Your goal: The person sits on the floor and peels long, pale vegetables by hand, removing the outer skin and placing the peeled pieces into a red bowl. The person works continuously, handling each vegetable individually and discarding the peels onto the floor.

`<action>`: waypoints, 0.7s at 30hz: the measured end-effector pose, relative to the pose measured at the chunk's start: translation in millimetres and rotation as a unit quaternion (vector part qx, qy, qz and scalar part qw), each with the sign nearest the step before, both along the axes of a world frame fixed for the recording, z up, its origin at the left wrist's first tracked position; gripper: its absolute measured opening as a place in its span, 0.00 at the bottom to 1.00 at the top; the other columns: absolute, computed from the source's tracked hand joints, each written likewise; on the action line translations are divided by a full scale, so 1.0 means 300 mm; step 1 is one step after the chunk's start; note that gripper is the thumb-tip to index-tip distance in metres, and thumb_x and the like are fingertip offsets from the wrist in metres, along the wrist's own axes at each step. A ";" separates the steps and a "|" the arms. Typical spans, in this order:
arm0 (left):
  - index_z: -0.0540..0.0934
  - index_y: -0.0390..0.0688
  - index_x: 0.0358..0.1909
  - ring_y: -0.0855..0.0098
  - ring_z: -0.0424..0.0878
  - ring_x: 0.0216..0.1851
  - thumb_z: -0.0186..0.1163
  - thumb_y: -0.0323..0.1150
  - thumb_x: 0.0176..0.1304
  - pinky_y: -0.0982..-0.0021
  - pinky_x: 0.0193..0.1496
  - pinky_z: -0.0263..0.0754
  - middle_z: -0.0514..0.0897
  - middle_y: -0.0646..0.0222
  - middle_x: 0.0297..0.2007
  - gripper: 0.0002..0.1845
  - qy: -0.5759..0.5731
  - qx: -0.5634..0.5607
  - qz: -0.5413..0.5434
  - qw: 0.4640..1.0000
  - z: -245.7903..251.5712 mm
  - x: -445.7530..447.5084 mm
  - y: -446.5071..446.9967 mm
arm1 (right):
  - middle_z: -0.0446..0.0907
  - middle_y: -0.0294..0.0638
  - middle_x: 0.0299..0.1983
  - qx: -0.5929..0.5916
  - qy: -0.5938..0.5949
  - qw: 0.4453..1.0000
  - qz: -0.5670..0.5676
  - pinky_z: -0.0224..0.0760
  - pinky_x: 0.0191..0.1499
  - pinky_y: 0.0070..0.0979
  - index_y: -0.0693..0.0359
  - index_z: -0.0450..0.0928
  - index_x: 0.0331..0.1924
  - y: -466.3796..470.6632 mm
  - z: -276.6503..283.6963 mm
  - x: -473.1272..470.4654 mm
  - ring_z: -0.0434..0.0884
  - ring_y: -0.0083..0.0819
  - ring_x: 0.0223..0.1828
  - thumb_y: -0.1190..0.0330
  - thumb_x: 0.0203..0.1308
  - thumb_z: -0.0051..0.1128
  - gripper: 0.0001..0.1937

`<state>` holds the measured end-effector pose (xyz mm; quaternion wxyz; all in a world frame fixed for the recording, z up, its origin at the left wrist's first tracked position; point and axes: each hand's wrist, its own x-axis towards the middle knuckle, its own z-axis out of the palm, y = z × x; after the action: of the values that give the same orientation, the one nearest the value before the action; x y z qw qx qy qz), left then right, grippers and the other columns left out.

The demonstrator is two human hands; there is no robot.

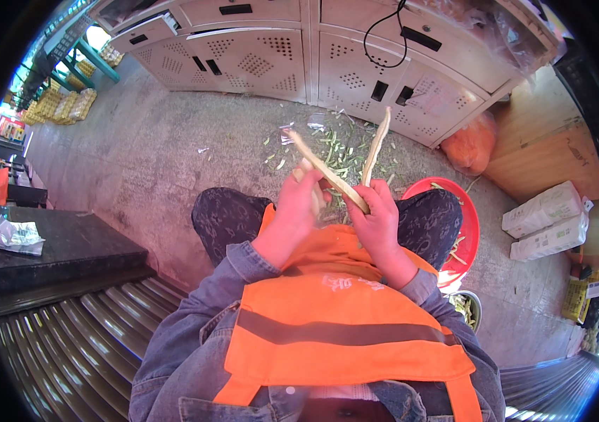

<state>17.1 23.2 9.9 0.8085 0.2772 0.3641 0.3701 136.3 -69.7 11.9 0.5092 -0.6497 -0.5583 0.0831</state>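
My right hand (376,211) grips two long pale vegetable stalks, possibly bean pods. One stalk (377,147) points up and away from me; the other stalk (325,170) slants up to the left, past my left hand. Curled beside that slanting one, my left hand (294,205) holds another pale piece (317,203), partly hidden by the fingers and blurred. Both hands are above my lap, over an orange apron (331,306). Green and pale vegetable scraps (339,153) litter the floor beyond them.
To my right are a red basin (471,232) with some strips and a metal bowl (472,306) of cut pieces. Metal cabinets (257,60) stand ahead. An orange bag (471,145) and wrapped paper packs (547,221) lie right; a dark platform (67,237) is left.
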 end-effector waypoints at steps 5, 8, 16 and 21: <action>0.73 0.40 0.38 0.76 0.74 0.24 0.51 0.29 0.61 0.77 0.26 0.69 0.78 0.68 0.30 0.06 0.038 0.029 -0.045 0.998 0.012 -0.002 -0.012 | 0.69 0.41 0.30 0.018 -0.054 0.998 0.020 0.66 0.25 0.27 0.59 0.76 0.38 -0.004 0.001 0.009 0.72 0.36 0.22 0.76 0.49 0.61 0.11; 0.73 0.38 0.41 0.75 0.74 0.24 0.51 0.27 0.59 0.78 0.26 0.68 0.78 0.67 0.30 0.09 0.003 0.027 -0.128 0.991 0.045 -0.027 -0.007 | 0.70 0.37 0.27 0.009 0.052 0.993 0.104 0.61 0.23 0.21 0.64 0.74 0.36 -0.016 0.011 -0.001 0.70 0.25 0.22 0.77 0.56 0.57 0.05; 0.73 0.34 0.45 0.74 0.73 0.26 0.52 0.25 0.54 0.77 0.26 0.66 0.76 0.67 0.28 0.15 -0.015 0.049 -0.236 0.970 0.073 -0.076 0.008 | 0.66 0.26 0.19 -0.078 0.504 0.860 -0.018 0.54 0.19 0.14 0.60 0.73 0.36 0.006 -0.012 0.090 0.64 0.13 0.18 0.67 0.64 0.51 0.06; 0.73 0.34 0.44 0.73 0.70 0.26 0.51 0.26 0.52 0.74 0.28 0.65 0.73 0.67 0.26 0.16 -0.066 0.022 -0.219 0.973 0.033 -0.134 0.026 | 0.69 0.31 0.23 0.099 0.527 0.825 -0.178 0.54 0.18 0.14 0.61 0.71 0.32 0.017 -0.017 0.340 0.64 0.15 0.17 0.66 0.64 0.50 0.08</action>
<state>-23.0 31.0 20.0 0.8860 0.3427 0.2317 0.2093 238.2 -64.5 6.7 0.7934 -0.5414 -0.0841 0.2653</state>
